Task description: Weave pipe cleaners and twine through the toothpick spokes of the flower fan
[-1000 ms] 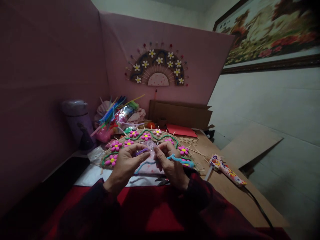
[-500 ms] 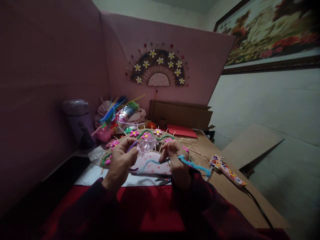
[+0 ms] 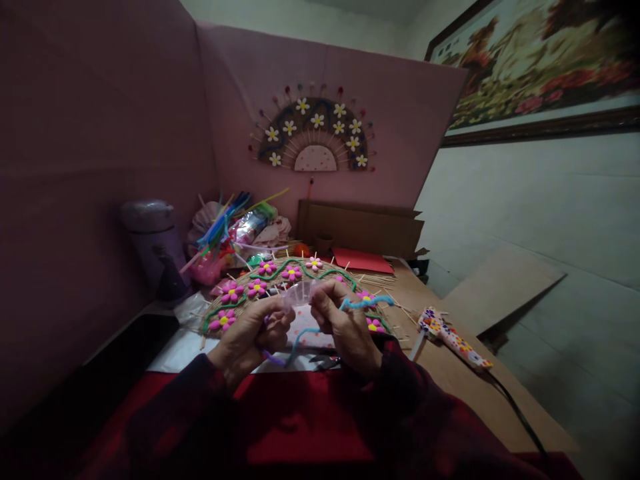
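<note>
Both hands (image 3: 293, 333) grip clear plastic (image 3: 300, 293); blue strand (image 3: 367, 303) crosses the right.

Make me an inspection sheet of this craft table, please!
Surface: brown table, partly covered by white sheet.
Things: pink-flowered fan lying flat.
Clutter: pipe cleaner bunch at back left; red paper behind the fan.
Left hand: pinches clear plastic, plus purple pipe cleaner.
Right hand: pinches the plastic too, plus blue pipe cleaner.
Cables: black cord from glue gun.
Surroundings: white-flowered fan on pink wall.
</note>
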`<state>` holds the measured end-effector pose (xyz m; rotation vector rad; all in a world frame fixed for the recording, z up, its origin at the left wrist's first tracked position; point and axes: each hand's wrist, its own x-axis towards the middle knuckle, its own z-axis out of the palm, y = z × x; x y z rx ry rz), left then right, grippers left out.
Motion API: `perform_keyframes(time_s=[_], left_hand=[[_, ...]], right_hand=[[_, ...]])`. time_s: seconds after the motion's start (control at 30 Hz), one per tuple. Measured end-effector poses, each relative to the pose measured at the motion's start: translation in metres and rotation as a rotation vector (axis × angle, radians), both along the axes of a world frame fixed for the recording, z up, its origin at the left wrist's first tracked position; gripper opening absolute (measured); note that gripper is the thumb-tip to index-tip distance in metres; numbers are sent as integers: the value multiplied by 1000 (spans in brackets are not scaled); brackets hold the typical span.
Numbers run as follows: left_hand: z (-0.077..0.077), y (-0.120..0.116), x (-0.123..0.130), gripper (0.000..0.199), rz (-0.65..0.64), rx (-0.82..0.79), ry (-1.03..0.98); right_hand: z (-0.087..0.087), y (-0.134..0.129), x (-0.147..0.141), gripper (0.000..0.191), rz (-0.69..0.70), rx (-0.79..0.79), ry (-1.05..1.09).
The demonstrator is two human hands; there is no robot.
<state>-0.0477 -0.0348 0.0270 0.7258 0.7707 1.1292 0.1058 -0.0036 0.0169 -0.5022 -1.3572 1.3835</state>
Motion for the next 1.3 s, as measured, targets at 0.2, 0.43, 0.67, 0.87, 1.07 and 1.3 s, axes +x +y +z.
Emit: perform_keyframes(time_s=[0.2, 0.43, 0.67, 0.87, 1.07, 1.3], left_hand=[[5, 2, -1, 30, -4, -65, -89], [3, -1, 8, 21, 453, 314, 215], [-8, -8, 19, 10, 753, 666, 781], [-10, -8, 14, 12, 746, 687, 790], [-11, -7, 12, 5, 738, 730, 1073], [-9, -9, 12, 2, 689, 810, 1071]], right_hand=[[-4, 6, -3, 27, -92, -100, 135], [-3, 7, 0, 23, -247, -23, 83], [-4, -8, 0, 24, -272, 188, -204], [-2, -13, 1, 24, -231, 218, -237], [-2, -13, 0, 24, -203, 299, -272], [3, -10, 4, 28, 18, 286, -304]])
